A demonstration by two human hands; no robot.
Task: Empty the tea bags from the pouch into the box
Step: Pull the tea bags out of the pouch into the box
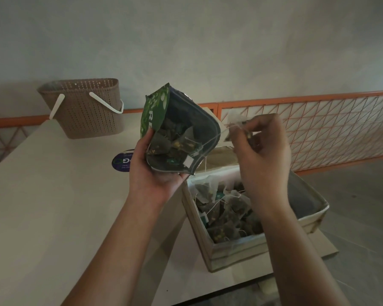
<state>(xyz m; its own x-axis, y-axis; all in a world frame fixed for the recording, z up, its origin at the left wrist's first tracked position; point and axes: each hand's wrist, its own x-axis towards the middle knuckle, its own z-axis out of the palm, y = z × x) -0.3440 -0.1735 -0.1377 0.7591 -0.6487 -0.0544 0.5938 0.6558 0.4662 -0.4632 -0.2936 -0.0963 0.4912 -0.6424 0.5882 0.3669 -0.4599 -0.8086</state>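
Above the table [53, 206], your left hand [152, 171] grips the green pouch [175, 133] from below, its mouth gaping wide toward you with several tea bags and strings showing inside. At three o'clock of the pouch, your right hand [263, 146] pinches a tea bag [233, 119] between curled fingertips, a string running from it back into the pouch. The box [237, 250] sits at five o'clock of the pouch, already holding a heap of tea bags [228, 208]; a woven basket [84, 109] stands well apart at ten o'clock.
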